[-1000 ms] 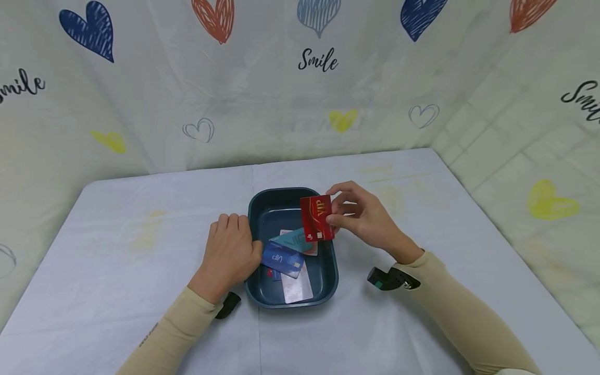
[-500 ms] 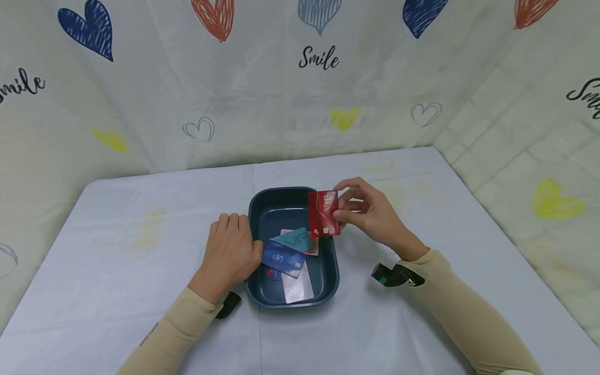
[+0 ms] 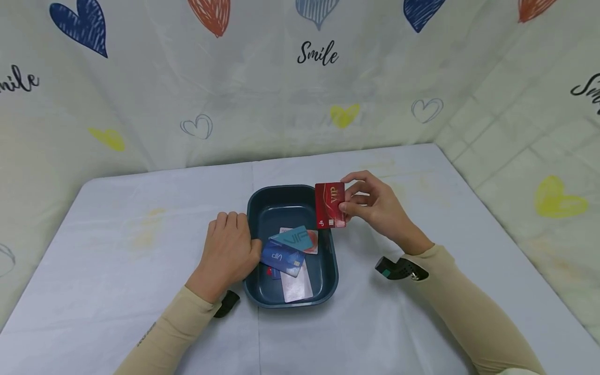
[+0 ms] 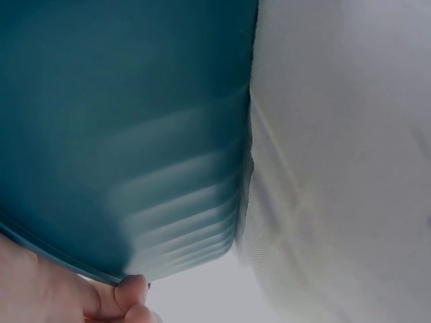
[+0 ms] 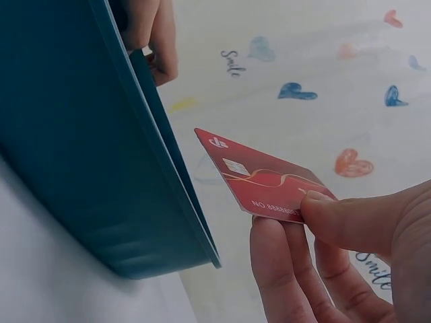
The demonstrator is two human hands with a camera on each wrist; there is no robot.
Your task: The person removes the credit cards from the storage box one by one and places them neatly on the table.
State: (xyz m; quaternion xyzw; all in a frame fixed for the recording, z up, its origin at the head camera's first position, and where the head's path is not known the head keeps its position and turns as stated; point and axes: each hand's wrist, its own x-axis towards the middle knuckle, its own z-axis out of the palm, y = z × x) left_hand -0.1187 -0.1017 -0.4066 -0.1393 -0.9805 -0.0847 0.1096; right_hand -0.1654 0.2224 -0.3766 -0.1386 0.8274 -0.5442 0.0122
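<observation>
My right hand pinches a red VIP card between thumb and fingers, above the right rim of a dark blue-green tray. In the right wrist view the red card shows its chip and a number, apart from the tray wall. My left hand grips the tray's left rim, fingers curled over it. Inside the tray lie a teal VIP card, a blue VIP card, a pale card and partly covered cards beneath them.
The tray stands on a table with a white cloth. A pale curtain with hearts and "Smile" lettering hangs behind and at the sides. A black wrist camera sits on the right sleeve.
My right hand has moved to the right and away from me with the red card, from over the tray's inside to its right rim. The left hand keeps its hold on the rim.
</observation>
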